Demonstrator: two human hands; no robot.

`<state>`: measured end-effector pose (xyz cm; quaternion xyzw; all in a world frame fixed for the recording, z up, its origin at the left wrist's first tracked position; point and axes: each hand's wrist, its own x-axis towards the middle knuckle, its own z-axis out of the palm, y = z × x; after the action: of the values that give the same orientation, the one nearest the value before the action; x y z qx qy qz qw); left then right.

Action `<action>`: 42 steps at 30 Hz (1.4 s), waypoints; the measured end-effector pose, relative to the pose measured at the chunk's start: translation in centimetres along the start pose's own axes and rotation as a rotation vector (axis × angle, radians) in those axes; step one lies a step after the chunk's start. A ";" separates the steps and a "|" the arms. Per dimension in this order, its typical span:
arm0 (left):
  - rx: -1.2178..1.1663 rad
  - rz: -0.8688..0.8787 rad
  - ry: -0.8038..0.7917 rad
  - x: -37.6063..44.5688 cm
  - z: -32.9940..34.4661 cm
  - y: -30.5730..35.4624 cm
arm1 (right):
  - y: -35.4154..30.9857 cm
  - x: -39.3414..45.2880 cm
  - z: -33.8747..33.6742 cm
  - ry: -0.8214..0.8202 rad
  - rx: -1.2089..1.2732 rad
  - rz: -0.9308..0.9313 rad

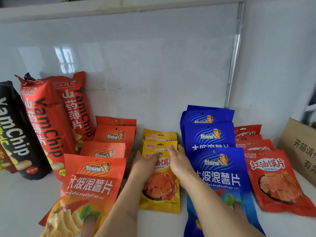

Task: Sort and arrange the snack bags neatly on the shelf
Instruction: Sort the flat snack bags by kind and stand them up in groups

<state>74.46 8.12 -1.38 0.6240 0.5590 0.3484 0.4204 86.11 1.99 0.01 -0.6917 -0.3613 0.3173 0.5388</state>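
Snack bags lie in overlapping rows on a white shelf (22, 199). The middle row is yellow bags (160, 189); both my hands rest on its front bag. My left hand (143, 164) lies flat on the bag's left side, and my right hand (179, 161) lies flat on its right side, fingers pointing toward the back. Orange crisp bags (92, 182) form the row to the left, blue crisp bags (215, 151) the row to the right. Red bags (277, 182) make the far right row.
Tall red YamChip bags (56, 120) and a black YamChip bag (18, 132) lean against the back wall at the left. A cardboard box (301, 151) stands at the right edge. A white glossy back panel (136, 65) closes the shelf.
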 end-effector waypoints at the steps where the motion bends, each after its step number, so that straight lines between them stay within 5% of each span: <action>1: -0.015 0.025 -0.013 -0.2 -0.1 0.1 | 0.0 0.2 0.0 0.000 0.001 -0.009; 10: -0.055 0.148 0.006 -0.8 0.4 -0.3 | 0.7 1.4 0.5 0.033 -0.139 -0.066; 25: 0.210 0.056 0.033 -1.9 0.0 1.7 | -0.1 0.7 0.7 0.173 -0.556 -0.222; 33: 0.367 0.341 0.147 -4.6 -3.4 5.8 | -2.4 -0.7 0.9 0.140 -0.805 -0.443; 38: 0.328 0.478 0.269 -7.0 -8.6 6.4 | -4.1 -3.8 3.3 0.041 -0.566 -0.577; 42: 0.127 0.532 0.342 -9.5 -14.1 3.8 | -3.9 -7.4 6.2 -0.077 -0.392 -0.455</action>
<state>62.00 0.55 8.14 0.7055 0.4596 0.5103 0.1748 76.34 -0.43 2.84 -0.6713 -0.5815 0.1389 0.4380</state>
